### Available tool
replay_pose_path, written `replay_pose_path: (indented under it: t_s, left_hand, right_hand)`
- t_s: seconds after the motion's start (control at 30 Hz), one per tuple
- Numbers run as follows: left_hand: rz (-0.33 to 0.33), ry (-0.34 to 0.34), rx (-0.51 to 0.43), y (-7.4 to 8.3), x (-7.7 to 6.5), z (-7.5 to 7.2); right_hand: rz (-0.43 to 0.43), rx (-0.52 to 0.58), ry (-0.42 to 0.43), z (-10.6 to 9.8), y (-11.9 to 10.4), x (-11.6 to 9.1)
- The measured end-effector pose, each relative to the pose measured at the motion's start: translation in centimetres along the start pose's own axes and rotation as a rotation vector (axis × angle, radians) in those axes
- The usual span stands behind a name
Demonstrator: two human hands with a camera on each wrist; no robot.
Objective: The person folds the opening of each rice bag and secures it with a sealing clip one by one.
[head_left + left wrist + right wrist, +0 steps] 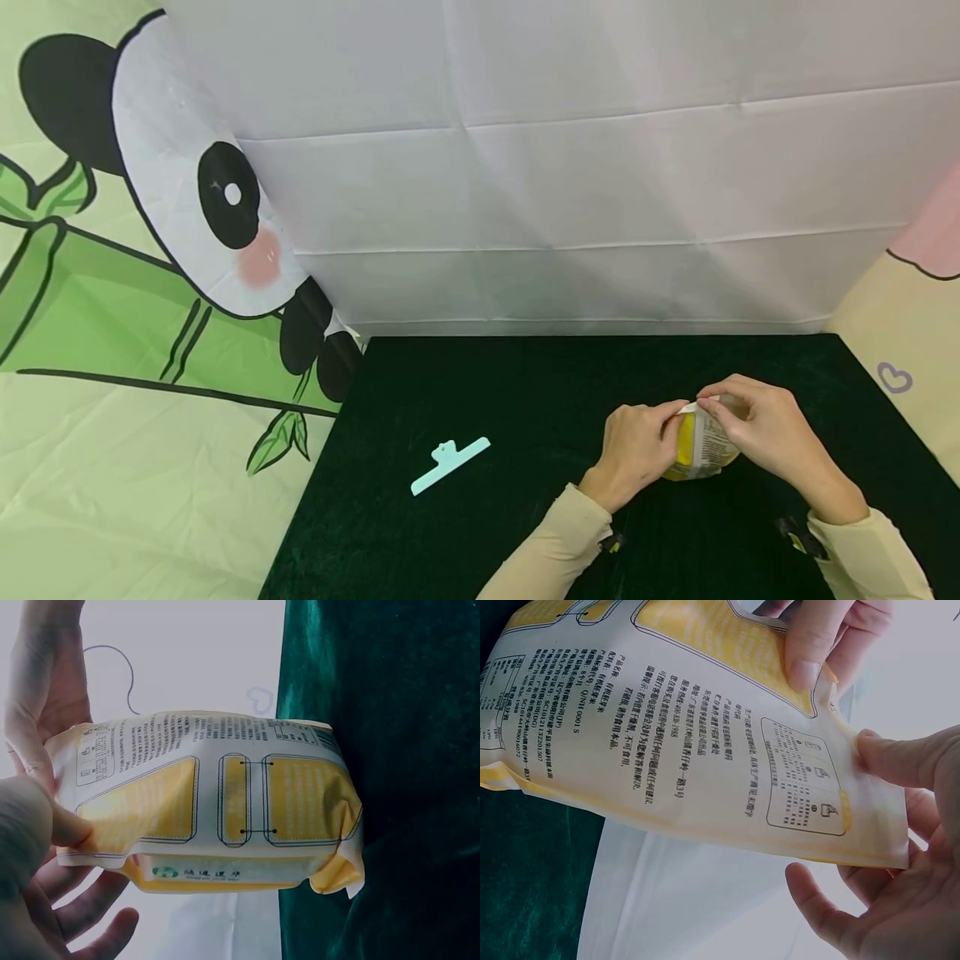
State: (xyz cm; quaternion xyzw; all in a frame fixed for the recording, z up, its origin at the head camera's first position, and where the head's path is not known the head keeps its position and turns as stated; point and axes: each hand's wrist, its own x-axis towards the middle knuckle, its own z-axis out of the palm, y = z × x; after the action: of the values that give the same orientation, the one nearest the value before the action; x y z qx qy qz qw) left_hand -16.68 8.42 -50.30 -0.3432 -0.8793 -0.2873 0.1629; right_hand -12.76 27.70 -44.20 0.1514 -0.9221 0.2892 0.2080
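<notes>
A yellow and white printed food bag [696, 450] stands on the dark green cloth at the right of the head view. My left hand [637, 446] pinches one top corner, its thumb on the printed panel of the bag [210, 795] in the left wrist view. The other top corner is between the thumb and fingers of my right hand [772, 433]. In the right wrist view, small black text covers the side of the bag [667, 742]. What the bag holds is hidden.
A pale mint sealing clip [450, 465] lies on the green cloth [525, 400], left of the hands. Behind the table hangs a white sheet [570, 183]. A panda-printed curtain [172, 200] borders the left side.
</notes>
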Motion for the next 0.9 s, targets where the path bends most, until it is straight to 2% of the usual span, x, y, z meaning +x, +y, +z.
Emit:
replay_pose_path:
  t_s: [0.33,0.77,0.9]
  left_hand:
    - [-0.045,-0.089,-0.055,-0.57,-0.66,-0.31]
    - [-0.044,-0.052,-0.054,-0.80,-0.78,0.26]
    - [-0.054,-0.062,-0.074,-0.86,-0.84,0.28]
  right_hand:
    - [0.005,0.010,-0.005,-0.10,0.11,-0.08]
    - [0.014,0.026,-0.013,-0.30,0.40,-0.15]
    - [0.023,0.033,-0.024,-0.37,0.44,-0.15]
